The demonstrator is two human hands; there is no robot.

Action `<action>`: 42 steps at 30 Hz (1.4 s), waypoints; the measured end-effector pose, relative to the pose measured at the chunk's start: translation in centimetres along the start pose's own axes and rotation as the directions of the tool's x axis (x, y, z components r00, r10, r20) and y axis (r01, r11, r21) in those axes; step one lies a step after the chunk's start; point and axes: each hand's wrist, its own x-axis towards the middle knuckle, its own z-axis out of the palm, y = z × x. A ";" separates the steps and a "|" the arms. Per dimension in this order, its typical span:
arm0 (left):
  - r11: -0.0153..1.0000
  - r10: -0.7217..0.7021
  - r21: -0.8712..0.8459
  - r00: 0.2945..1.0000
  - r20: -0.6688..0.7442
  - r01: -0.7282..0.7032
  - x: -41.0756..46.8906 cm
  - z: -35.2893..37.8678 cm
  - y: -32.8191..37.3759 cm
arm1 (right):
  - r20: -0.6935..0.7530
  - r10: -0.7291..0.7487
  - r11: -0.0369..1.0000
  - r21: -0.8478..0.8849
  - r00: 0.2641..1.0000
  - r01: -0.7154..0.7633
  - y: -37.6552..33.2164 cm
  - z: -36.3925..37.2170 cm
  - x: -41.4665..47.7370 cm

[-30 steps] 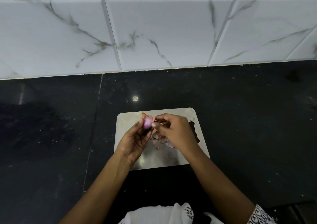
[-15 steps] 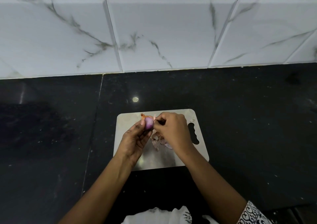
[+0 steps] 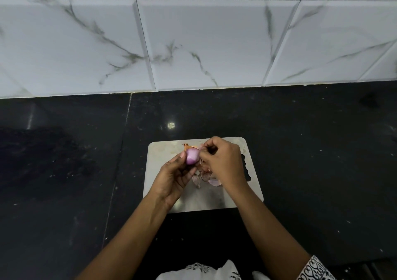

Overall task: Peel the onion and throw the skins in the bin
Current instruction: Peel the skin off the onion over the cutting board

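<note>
A small purple onion (image 3: 191,156) is held just above the steel cutting board (image 3: 163,157). My left hand (image 3: 174,177) grips it from below and the left, thumb up along its side. My right hand (image 3: 223,161) pinches a strip of orange-brown skin at the onion's top right. A bit of dry skin (image 3: 188,145) sticks up at the onion's tip. Loose pale pink skins (image 3: 206,178) lie on the board under my hands, partly hidden by them. No bin is in view.
The board lies on a black stone counter (image 3: 311,151) with a seam (image 3: 120,151) running down its left part. A white marble-tiled wall (image 3: 204,43) rises behind. My white patterned clothing (image 3: 204,271) shows at the bottom edge.
More of the onion's purple surface shows now. My right hand has shifted slightly up and to the right at the onion's top. The left hand keeps its hold.
</note>
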 end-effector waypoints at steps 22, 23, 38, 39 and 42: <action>0.983 -0.033 -0.175 0.996 0.078 0.046 0.1 -1.1 0.1 | 0.223 0.083 0.996 -0.036 0.971 -0.077 1.3 -1.3 0.1; 0.985 -0.032 -0.165 0.997 0.077 0.044 0.1 -1.1 0.1 | 0.237 0.086 0.996 0.014 0.968 -0.092 1.2 -1.3 0.2; 0.996 -0.040 -0.076 0.999 0.016 0.041 0.4 -1.6 -0.2 | 0.316 0.083 0.992 0.069 0.945 -0.110 1.2 -1.1 0.1; 0.999 -0.026 -0.043 0.999 0.028 0.027 0.4 -1.6 -0.3 | 0.330 0.069 0.988 0.109 0.942 -0.110 1.0 -0.9 0.3; 1.000 -0.016 0.022 0.997 0.076 0.014 0.4 -1.4 -0.2 | 0.319 0.020 0.986 0.150 0.948 -0.071 0.5 -0.3 0.5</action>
